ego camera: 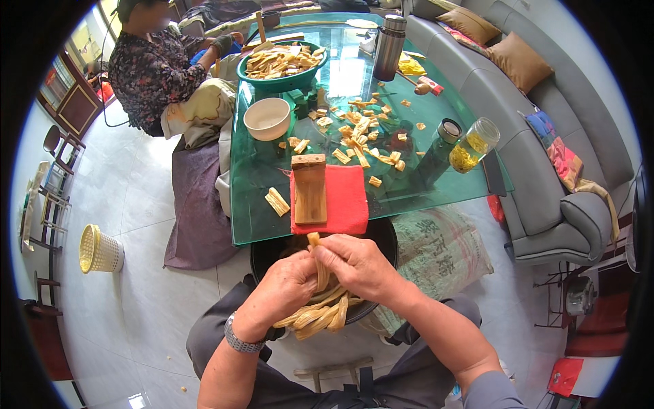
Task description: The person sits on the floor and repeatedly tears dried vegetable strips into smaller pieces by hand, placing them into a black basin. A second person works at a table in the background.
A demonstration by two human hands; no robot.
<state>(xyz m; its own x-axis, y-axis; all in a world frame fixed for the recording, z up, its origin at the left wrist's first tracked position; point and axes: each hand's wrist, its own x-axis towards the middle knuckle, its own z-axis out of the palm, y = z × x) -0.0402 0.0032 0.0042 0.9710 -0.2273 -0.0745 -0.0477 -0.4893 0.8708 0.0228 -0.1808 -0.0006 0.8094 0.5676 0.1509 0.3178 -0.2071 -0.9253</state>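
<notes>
Just beyond the near edge of the glass table, my left hand (287,283) and my right hand (361,263) meet around a yellowish-brown fibrous strip (322,276). Its top end pokes up between my fingers. Beneath them, more long, limp strips (319,318) hang over the near rim of a black tub (392,245); my arms and hands hide much of its inside. Directly ahead lies a wooden block (310,202) with a raised far end, resting on a folded red cloth (348,197). Left of the cloth is one short cut piece (277,201).
Short pieces (360,130) lie scattered over the glass table (260,225). A green basin (286,84) full of pieces, a cream bowl (266,120), a steel flask (390,48) and a glass jar (474,145) stand there. A person (153,76) sits at the left. A woven sack (439,250) lies right.
</notes>
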